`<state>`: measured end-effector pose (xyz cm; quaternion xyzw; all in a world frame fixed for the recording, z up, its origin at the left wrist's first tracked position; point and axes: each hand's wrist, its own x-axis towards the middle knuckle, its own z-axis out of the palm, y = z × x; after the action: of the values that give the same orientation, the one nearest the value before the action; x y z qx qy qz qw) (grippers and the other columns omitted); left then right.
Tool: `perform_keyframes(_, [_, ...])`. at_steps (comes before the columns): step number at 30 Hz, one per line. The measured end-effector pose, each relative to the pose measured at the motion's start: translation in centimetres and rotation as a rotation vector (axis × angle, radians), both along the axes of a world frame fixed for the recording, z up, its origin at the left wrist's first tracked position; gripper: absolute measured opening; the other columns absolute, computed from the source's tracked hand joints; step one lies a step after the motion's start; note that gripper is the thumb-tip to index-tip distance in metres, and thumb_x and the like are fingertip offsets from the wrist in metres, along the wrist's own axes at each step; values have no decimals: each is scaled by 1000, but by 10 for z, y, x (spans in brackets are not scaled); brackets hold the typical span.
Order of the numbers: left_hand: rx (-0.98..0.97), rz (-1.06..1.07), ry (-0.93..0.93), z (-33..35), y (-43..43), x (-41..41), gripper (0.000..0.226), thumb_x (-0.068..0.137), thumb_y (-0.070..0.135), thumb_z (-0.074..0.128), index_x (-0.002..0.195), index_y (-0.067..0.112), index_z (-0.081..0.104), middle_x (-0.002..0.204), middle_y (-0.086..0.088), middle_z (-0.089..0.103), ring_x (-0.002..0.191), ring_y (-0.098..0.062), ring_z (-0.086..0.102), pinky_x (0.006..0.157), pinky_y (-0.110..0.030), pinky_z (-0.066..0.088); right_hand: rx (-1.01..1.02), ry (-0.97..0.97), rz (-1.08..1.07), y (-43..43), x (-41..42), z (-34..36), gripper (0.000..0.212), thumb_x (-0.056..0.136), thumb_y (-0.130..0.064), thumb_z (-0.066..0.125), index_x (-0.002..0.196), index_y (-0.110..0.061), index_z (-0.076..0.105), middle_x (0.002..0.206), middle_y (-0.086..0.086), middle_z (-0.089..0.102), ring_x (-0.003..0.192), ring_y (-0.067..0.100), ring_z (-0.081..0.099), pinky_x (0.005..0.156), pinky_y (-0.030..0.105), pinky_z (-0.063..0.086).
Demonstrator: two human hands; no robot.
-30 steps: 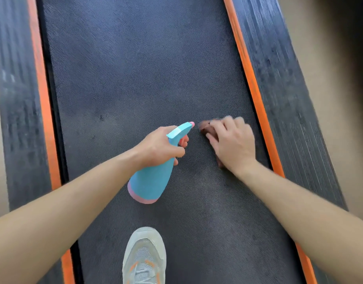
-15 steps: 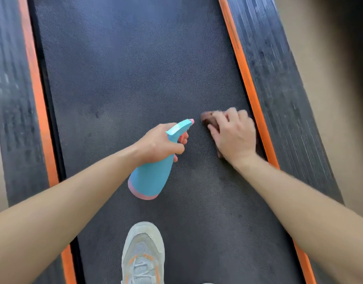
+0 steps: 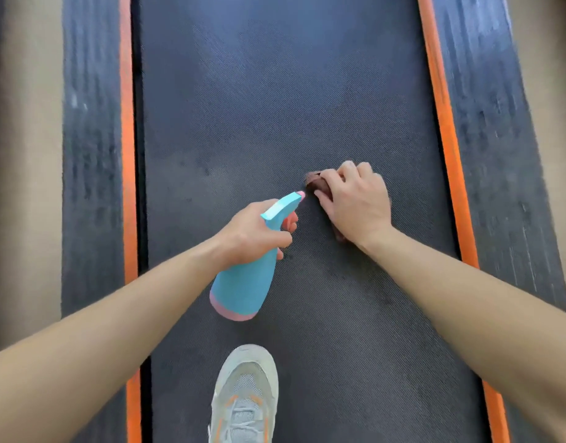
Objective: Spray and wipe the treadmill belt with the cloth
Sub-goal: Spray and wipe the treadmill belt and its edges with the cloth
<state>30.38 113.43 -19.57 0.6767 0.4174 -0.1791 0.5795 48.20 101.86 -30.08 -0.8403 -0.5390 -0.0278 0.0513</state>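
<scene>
The left hand grips a turquoise plastic spray bottle with pink base, nozzle pointing right at the brown cloth just beside it. The right hand covers that cloth, fingers seemingly curled round it, pressing it on the dark textured treadmill belt, whose long axis runs straight ahead; most bare belt lies leftward.

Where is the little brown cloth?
In the head view, the brown cloth peeks out from under the right hand on the treadmill belt, right of centre, just beyond the blue spray bottle's pink nozzle.
</scene>
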Motion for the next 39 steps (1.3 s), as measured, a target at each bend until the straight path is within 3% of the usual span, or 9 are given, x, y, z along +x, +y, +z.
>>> perform_keyframes(3, [38, 87, 22, 2, 17, -28, 42, 85, 0, 65, 125, 13, 66, 116, -6, 71, 62, -17, 71, 66, -24, 59, 30, 34, 159, 9, -26, -3, 38, 96, -50, 50, 109, -18, 65, 99, 9, 60, 86, 34, 54, 66, 44, 47])
perform_keyframes(6, [44, 190, 45, 3, 27, -58, 40, 78, 9, 67, 118, 15, 66, 115, -5, 71, 62, -21, 74, 75, -35, 58, 50, 85, 288, 16, -48, -5, 38, 96, -51, 49, 109, -19, 66, 97, 8, 60, 85, 34, 54, 65, 44, 46])
perform_keyframes(13, [29, 292, 95, -3, 27, -101, 47, 65, 25, 64, 112, 22, 67, 107, 2, 72, 64, -23, 77, 86, -45, 59, 68, 52, 117, 28, -81, -6, 33, 96, -47, 57, 113, -20, 65, 101, 8, 60, 88, 34, 54, 68, 44, 44])
perform_keyframes(19, [47, 400, 91, -6, 31, -111, 57, 65, 26, 63, 122, 20, 66, 107, 2, 72, 66, -24, 77, 83, -35, 56, 71, 62, 202, 12, -89, -4, 32, 95, -47, 61, 114, -21, 66, 102, 6, 59, 88, 33, 53, 69, 43, 43])
perform_keyframes(26, [83, 360, 191, -4, 39, -116, 21, 66, 30, 64, 84, 20, 59, 74, 3, 70, 65, -17, 78, 86, -39, 56, 102, 82, 193, 14, -91, -6, 33, 95, -47, 60, 111, -20, 69, 99, 5, 60, 87, 32, 53, 67, 43, 44])
perform_keyframes(30, [89, 345, 146, -4, 45, -131, 19, 81, 14, 69, 100, 14, 65, 97, 4, 72, 65, -20, 77, 87, -40, 57, 150, 75, 232, 54, -86, -7, 33, 96, -47, 61, 110, -19, 68, 99, 8, 60, 87, 34, 55, 67, 44, 46])
perform_keyframes(34, [112, 428, 57, -4, 57, -138, 57, 69, 25, 63, 125, 16, 65, 109, 3, 71, 65, -22, 77, 85, -36, 56, 137, 44, 247, 149, -79, -4, 34, 95, -50, 57, 108, -19, 65, 102, 11, 59, 91, 36, 56, 69, 45, 46])
perform_keyframes(37, [122, 476, 24, -1, 68, -139, 52, 77, 17, 67, 129, 15, 64, 114, 0, 70, 64, -22, 76, 79, -29, 55, 75, 66, 140, 187, -84, 1, 36, 95, -51, 55, 107, -18, 63, 106, 13, 59, 94, 38, 55, 71, 46, 46])
perform_keyframes(39, [126, 506, -10, 1, 75, -140, 45, 87, 3, 66, 131, 13, 64, 116, -4, 69, 62, -21, 73, 72, -22, 55, 90, 51, 209, 163, -99, 1, 32, 95, -49, 56, 103, -19, 63, 102, 12, 59, 91, 36, 55, 68, 45, 45])
